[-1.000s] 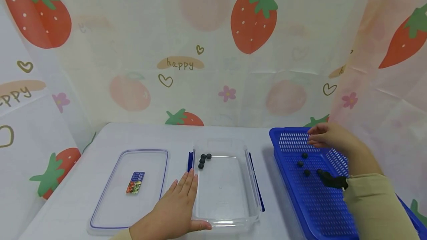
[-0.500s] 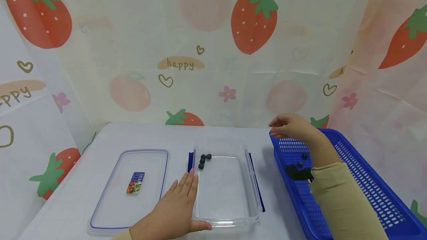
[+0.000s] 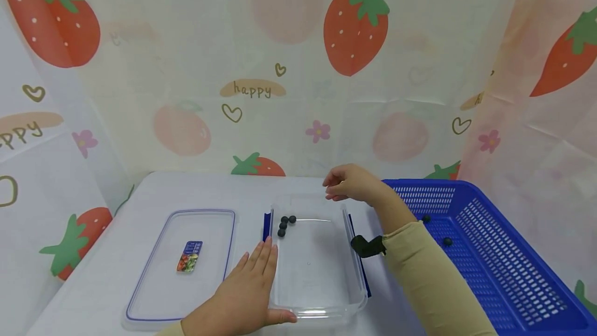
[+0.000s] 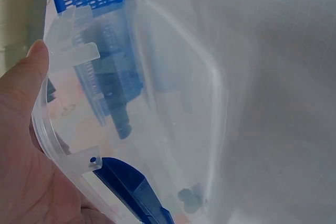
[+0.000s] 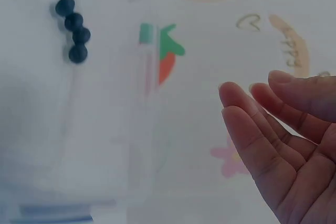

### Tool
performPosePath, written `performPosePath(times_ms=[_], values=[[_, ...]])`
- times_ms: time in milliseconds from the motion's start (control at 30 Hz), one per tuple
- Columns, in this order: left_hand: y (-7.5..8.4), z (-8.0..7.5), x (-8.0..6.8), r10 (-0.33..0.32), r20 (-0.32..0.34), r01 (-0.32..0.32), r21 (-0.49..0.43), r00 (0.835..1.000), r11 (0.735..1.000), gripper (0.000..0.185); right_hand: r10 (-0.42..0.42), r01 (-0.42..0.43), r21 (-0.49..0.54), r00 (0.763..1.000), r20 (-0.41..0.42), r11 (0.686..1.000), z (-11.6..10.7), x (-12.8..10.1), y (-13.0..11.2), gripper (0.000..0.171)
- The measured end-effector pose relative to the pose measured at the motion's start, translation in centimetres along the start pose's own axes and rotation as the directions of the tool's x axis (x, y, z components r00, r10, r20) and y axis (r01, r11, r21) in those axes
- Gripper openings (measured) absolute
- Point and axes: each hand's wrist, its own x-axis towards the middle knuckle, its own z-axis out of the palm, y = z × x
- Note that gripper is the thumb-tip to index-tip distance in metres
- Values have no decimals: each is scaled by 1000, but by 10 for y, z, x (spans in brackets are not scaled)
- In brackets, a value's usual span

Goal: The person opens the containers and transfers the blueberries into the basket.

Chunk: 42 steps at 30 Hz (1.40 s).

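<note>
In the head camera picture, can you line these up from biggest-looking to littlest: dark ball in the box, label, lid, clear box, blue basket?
1. Basket
2. Box and lid: too alike to rank, both partly covered
3. Label
4. Dark ball

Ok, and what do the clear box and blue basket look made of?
Clear box: likely glossy, rigid plastic, see-through with bright highlights along its rim.
Blue basket: probably moulded plastic with a slight sheen, judging by its even colour and regular slots.

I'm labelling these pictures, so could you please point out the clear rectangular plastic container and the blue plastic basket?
Clear rectangular plastic container [image 3: 313,274]: head view, on its bare floor.
Blue plastic basket [image 3: 517,273]: head view, on its slotted side wall.
</note>
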Motion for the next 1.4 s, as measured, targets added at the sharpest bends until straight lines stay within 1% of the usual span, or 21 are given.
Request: performPosePath(times_ms=[133, 333, 533, 700, 867, 1000, 1100, 1267, 1400], values=[[0, 1, 1, -7, 7, 7, 0, 1000, 1000, 119, 3, -3, -24, 1000, 17, 1000, 19, 10, -5, 12], [0, 0, 2, -10, 22, 10, 3, 1000, 1000, 118, 31, -30, -39, 999, 20, 999, 44, 21, -12, 9], [0, -1, 0, 4, 4, -4, 8, 1000, 1000, 117, 40, -37, -33, 997, 73, 999, 68, 36, -10, 6], [0, 0, 1, 9, -6, -9, -2, 1000, 1000, 117, 58, -56, -17, 993, 101, 998, 83, 44, -6, 7], [-1, 1, 1, 10, -3, -10, -8, 1000, 1000, 117, 76, -75, -12, 991, 113, 997, 96, 49, 1, 14], [-1, 1, 1, 15, -2, -15, -6, 1000, 1000, 117, 100, -97, -31, 988, 122, 995, 104, 51, 7, 14], [-1, 1, 0, 19, -9, -19, -1, 1000, 1000, 116, 111, -107, -44, 986, 123, 993, 107, 54, 10, 14], [-1, 1, 0, 23, -20, -23, -3, 1000, 1000, 116, 130, -127, -33, 983, 128, 991, 110, 56, 13, 13], [-2, 1, 0, 19, -16, -19, 1, 1000, 1000, 117, 137, -134, -37, 981, 137, 990, 112, 58, 16, 17]])
